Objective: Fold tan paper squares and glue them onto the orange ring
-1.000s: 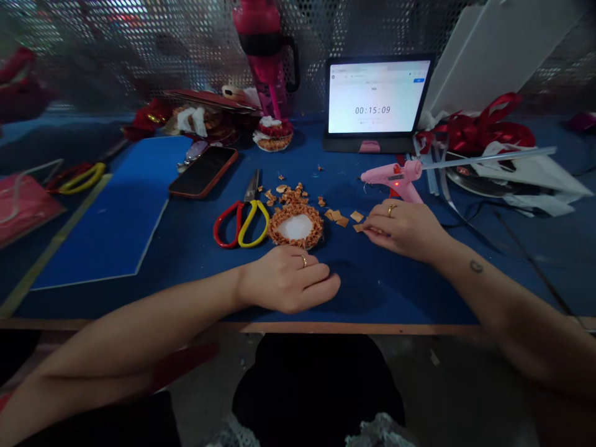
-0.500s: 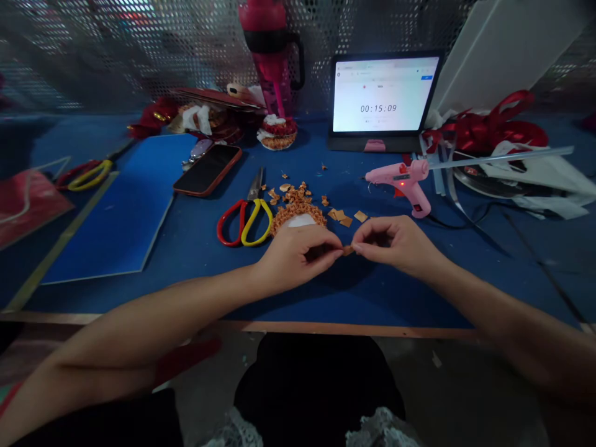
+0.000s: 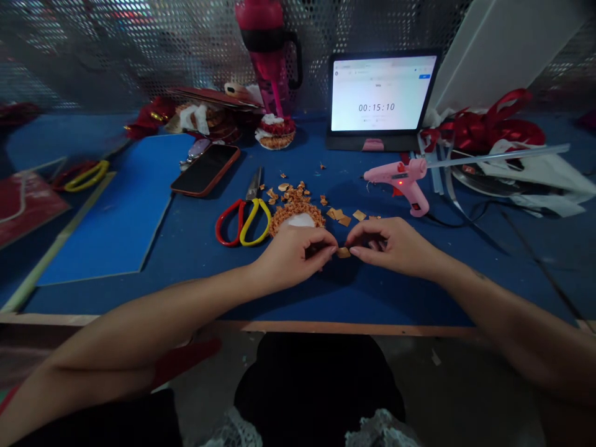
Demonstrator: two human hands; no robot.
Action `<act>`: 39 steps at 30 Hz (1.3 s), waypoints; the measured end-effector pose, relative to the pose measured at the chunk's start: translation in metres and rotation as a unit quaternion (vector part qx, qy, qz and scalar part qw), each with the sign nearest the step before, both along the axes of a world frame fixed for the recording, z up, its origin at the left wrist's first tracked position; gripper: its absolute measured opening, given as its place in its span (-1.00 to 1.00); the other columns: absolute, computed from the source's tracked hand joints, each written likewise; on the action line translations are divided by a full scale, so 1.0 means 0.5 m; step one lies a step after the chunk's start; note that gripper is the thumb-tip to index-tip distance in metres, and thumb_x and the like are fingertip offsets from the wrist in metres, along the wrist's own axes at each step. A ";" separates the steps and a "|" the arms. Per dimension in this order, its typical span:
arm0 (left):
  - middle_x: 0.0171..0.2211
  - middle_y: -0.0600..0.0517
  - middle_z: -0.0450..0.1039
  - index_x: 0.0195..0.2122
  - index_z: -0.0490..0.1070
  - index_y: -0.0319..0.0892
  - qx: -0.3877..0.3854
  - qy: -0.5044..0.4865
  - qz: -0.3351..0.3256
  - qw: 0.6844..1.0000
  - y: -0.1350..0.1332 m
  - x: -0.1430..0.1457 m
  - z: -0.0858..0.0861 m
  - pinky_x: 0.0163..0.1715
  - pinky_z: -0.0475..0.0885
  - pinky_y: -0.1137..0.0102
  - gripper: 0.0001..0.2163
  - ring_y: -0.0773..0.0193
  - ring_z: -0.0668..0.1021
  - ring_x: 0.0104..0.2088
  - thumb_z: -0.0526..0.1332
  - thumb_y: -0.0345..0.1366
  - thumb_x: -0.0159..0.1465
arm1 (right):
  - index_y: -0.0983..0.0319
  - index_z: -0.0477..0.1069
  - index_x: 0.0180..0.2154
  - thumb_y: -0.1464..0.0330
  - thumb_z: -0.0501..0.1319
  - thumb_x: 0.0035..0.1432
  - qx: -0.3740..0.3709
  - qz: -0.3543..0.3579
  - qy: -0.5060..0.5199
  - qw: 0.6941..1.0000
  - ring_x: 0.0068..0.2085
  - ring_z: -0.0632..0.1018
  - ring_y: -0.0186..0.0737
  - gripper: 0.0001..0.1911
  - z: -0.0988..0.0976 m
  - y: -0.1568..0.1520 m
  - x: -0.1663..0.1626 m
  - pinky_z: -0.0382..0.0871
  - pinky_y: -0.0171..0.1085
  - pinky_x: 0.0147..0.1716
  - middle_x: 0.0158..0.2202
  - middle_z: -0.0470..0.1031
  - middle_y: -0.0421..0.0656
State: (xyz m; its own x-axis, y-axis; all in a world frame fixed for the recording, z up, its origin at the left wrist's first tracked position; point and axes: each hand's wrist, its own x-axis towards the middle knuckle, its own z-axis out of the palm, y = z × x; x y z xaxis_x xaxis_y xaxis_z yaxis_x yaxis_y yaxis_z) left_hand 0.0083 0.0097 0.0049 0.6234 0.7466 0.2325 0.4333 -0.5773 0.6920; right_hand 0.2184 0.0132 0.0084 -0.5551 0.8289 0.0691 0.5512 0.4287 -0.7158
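Between my two hands is a small tan ribbon or paper piece [image 3: 343, 252], too small to tell which. My left hand [image 3: 298, 254] pinches its left end with thumb and fingers. At its other end is my right hand [image 3: 395, 248], its thumb and forefinger closed on the edge. Just behind my left hand sits a ball-like piece with ruffled orange bits [image 3: 279, 218] and a white patch [image 3: 300, 220], partly covered by that hand. Several loose tan squares [image 3: 344, 220] lie beyond my fingertips. Red-and-yellow-handled scissors [image 3: 251, 214] rest to the left.
A pink glue gun [image 3: 404, 180] with a lit red light stands to the right, its cord running right. Behind are a tablet [image 3: 379, 93] showing a timer and a pink bottle [image 3: 270, 62]. Leftward lie a phone [image 3: 205, 171] and a blue board [image 3: 116, 211]. Red ribbon [image 3: 498, 127] is heaped at right.
The tan piece shows more of its flat face between my fingertips, and my hands have shifted slightly left in view. The tablet timer has gone from 00:15:09 to 00:15:10.
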 end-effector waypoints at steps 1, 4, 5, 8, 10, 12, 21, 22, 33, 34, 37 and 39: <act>-0.55 0.11 0.43 -0.36 0.42 -0.23 0.037 0.013 -0.005 0.999 -0.002 0.001 0.000 -0.61 0.27 0.61 -0.89 0.51 0.43 -0.60 0.10 -0.38 0.20 | 0.21 0.43 -0.33 0.27 0.18 0.01 0.009 0.006 -0.003 1.000 -0.58 0.25 -0.50 -0.82 0.001 0.000 0.000 0.09 -0.45 -0.60 -0.57 0.34 -0.29; -0.52 0.11 0.45 -0.37 0.43 -0.22 0.138 0.037 -0.022 0.990 -0.007 0.002 -0.003 -0.59 0.25 0.59 -0.90 0.49 0.42 -0.58 0.11 -0.40 0.17 | 0.20 0.42 -0.33 0.26 0.19 0.00 0.035 0.028 -0.001 0.999 -0.56 0.26 -0.50 -0.82 0.002 -0.004 -0.003 0.11 -0.45 -0.57 -0.51 0.38 -0.29; -0.51 0.11 0.46 -0.37 0.42 -0.22 0.153 0.041 -0.024 0.987 -0.008 0.003 -0.005 -0.59 0.25 0.58 -0.90 0.49 0.42 -0.58 0.11 -0.40 0.17 | 0.20 0.42 -0.35 0.29 0.18 0.00 0.042 0.036 -0.004 0.998 -0.55 0.27 -0.50 -0.86 0.002 -0.005 -0.004 0.11 -0.45 -0.55 -0.50 0.39 -0.29; -0.50 0.11 0.47 -0.36 0.42 -0.21 0.176 0.057 -0.027 0.982 -0.009 0.001 -0.009 -0.56 0.28 0.59 -0.90 0.47 0.45 -0.54 0.11 -0.40 0.17 | 0.20 0.40 -0.40 0.38 0.14 0.00 0.053 0.048 -0.027 0.997 -0.51 0.31 -0.48 -0.92 -0.001 -0.010 -0.007 0.11 -0.44 -0.51 -0.49 0.40 -0.29; -0.45 0.09 0.48 -0.30 0.41 -0.21 0.205 0.081 -0.020 0.975 -0.010 -0.002 -0.011 -0.51 0.33 0.57 -0.88 0.44 0.49 -0.47 0.10 -0.37 0.19 | 0.20 0.39 -0.42 0.41 0.13 -0.01 0.061 0.035 -0.053 0.996 -0.49 0.33 -0.46 -0.92 -0.004 -0.009 -0.006 0.10 -0.43 -0.49 -0.49 0.41 -0.29; -0.35 0.07 0.48 -0.22 0.40 -0.19 0.257 0.109 -0.013 0.960 -0.012 -0.006 -0.012 -0.47 0.37 0.54 -0.84 0.40 0.51 -0.40 0.08 -0.34 0.22 | 0.20 0.39 -0.44 0.41 0.12 -0.03 0.073 0.011 -0.086 0.994 -0.48 0.35 -0.44 -0.92 -0.009 -0.005 -0.004 0.09 -0.41 -0.49 -0.49 0.41 -0.28; -0.07 -0.02 0.40 -0.10 0.36 -0.19 0.388 0.192 -0.104 0.895 -0.028 -0.007 -0.016 -0.46 0.43 0.47 -0.74 0.37 0.51 -0.41 0.03 -0.23 0.26 | 0.19 0.37 -0.47 0.33 0.15 -0.02 0.113 -0.055 -0.140 0.982 -0.47 0.38 -0.42 -0.92 -0.025 0.012 0.007 0.09 -0.40 -0.49 -0.52 0.41 -0.29; -0.07 -0.03 0.40 -0.08 0.35 -0.20 0.383 0.202 -0.111 0.894 -0.028 -0.006 -0.017 -0.43 0.44 0.45 -0.72 0.36 0.51 -0.40 0.02 -0.22 0.27 | 0.19 0.37 -0.47 0.32 0.16 -0.02 0.115 -0.058 -0.140 0.982 -0.47 0.38 -0.42 -0.92 -0.025 0.012 0.007 0.09 -0.40 -0.49 -0.52 0.40 -0.29; -0.04 -0.04 0.37 -0.04 0.32 -0.23 0.351 0.244 -0.131 0.894 -0.025 -0.002 -0.019 -0.36 0.47 0.40 -0.68 0.29 0.49 -0.33 -0.03 -0.21 0.29 | 0.19 0.34 -0.46 0.31 0.15 -0.01 0.134 -0.068 -0.162 0.975 -0.46 0.38 -0.40 -0.91 -0.024 0.013 0.012 0.09 -0.38 -0.49 -0.50 0.42 -0.28; -0.03 -0.03 0.36 -0.03 0.32 -0.23 0.348 0.246 -0.131 0.895 -0.025 -0.002 -0.019 -0.37 0.47 0.40 -0.68 0.29 0.50 -0.33 -0.03 -0.20 0.29 | 0.20 0.34 -0.47 0.31 0.15 -0.01 0.136 -0.072 -0.165 0.974 -0.46 0.38 -0.39 -0.90 -0.023 0.013 0.012 0.09 -0.38 -0.50 -0.50 0.42 -0.27; 0.00 -0.05 0.33 0.01 0.28 -0.21 0.340 0.255 -0.132 0.895 -0.024 -0.002 -0.020 -0.38 0.46 0.41 -0.66 0.30 0.49 -0.33 -0.04 -0.19 0.29 | 0.21 0.31 -0.48 0.30 0.14 -0.01 0.141 -0.080 -0.170 0.972 -0.47 0.38 -0.38 -0.89 -0.022 0.011 0.010 0.08 -0.37 -0.50 -0.50 0.42 -0.27; 0.02 -0.06 0.32 0.03 0.26 -0.21 0.335 0.264 -0.136 0.894 -0.023 -0.001 -0.021 -0.38 0.45 0.41 -0.65 0.30 0.49 -0.32 -0.04 -0.19 0.29 | 0.21 0.28 -0.49 0.30 0.13 0.00 0.138 -0.080 -0.173 0.972 -0.47 0.37 -0.39 -0.88 -0.022 0.009 0.008 0.07 -0.37 -0.51 -0.51 0.41 -0.26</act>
